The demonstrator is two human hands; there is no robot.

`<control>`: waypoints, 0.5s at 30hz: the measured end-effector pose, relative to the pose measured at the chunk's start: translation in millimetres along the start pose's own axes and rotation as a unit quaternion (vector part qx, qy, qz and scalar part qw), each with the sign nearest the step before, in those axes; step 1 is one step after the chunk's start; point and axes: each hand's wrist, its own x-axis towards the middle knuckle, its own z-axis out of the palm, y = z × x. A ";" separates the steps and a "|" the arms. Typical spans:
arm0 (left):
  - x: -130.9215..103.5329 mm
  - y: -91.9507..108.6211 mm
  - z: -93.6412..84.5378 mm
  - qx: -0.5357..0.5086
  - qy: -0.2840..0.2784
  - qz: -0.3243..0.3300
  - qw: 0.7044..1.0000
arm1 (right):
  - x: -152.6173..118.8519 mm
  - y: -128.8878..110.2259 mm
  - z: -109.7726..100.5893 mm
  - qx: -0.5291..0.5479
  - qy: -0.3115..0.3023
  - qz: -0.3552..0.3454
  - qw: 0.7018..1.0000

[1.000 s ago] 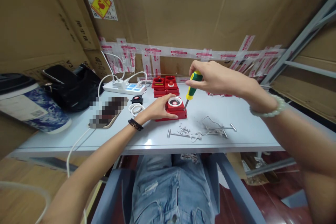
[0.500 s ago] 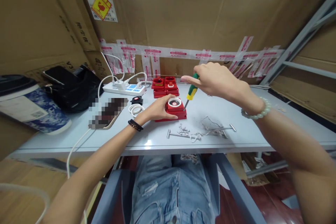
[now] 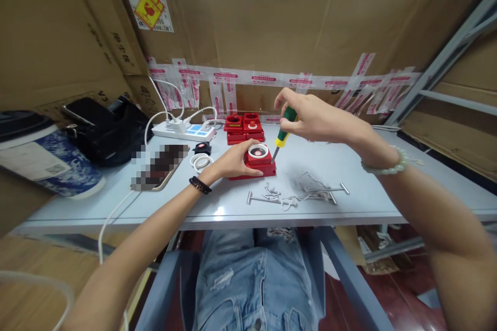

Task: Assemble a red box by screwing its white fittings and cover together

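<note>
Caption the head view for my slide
Left hand grips a red box; right hand holds a green-and-yellow screwdriver to its corner.

Left carton (image 3: 50, 26) marked "V3"; back carton (image 3: 264, 15): white label (image 3: 166, 21) reads "LM27…", rest unclear; yellow-and-red sign (image 3: 149, 9) overlaps it; print on tape (image 3: 277, 80) too small.

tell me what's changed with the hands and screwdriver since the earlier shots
The right hand has changed its hold on the screwdriver: the index finger, tucked in half a second ago, now reaches out past it. The bracelet sits further left in view than a second ago. The left hand stays on the red box; the screws lie as before.
</note>
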 end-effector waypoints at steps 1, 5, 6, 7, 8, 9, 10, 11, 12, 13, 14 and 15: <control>0.1 -0.1 0.0 0.000 0.000 -0.001 1.000 | -0.1 -0.1 -0.2 0.006 -0.008 -0.003 1.000; 0.5 0.1 0.4 0.001 0.003 -0.001 1.000 | 0.9 0.6 1.8 -0.004 0.019 0.017 1.000; 0.6 0.4 0.5 0.000 0.004 -0.001 1.000 | 1.1 0.9 2.7 -0.005 0.030 0.019 0.999; 0.6 0.7 0.4 -0.001 0.005 0.000 1.000 | 1.2 1.2 3.5 -0.002 0.036 0.018 0.999; 0.6 1.1 0.4 -0.001 0.004 0.000 1.000 | 1.2 1.4 4.1 0.004 0.035 0.014 0.999; 0.7 1.4 0.2 0.000 0.004 0.000 1.000 | 1.0 1.5 4.5 0.011 0.026 0.007 1.000; 0.6 1.8 0.0 0.001 0.002 0.000 1.000 | 0.9 1.3 4.9 0.017 0.016 0.002 1.000; 0.6 2.2 -0.1 0.003 0.002 0.000 1.000 | 0.8 1.1 5.2 0.019 0.009 0.000 1.000; 0.5 2.5 -0.3 0.004 0.001 0.000 1.000 | 0.9 0.8 5.6 0.016 0.010 0.003 1.000; 0.4 2.6 -0.4 0.004 0.000 -0.001 1.000 | 1.0 0.4 6.0 0.010 0.018 0.009 1.000; 0.3 2.7 -0.4 0.004 0.001 -0.002 1.000 | 1.1 0.1 6.3 0.003 0.029 0.016 0.999; 0.2 2.5 -0.4 0.003 0.002 -0.003 1.000 | 1.3 -0.2 6.5 -0.001 0.040 0.020 0.999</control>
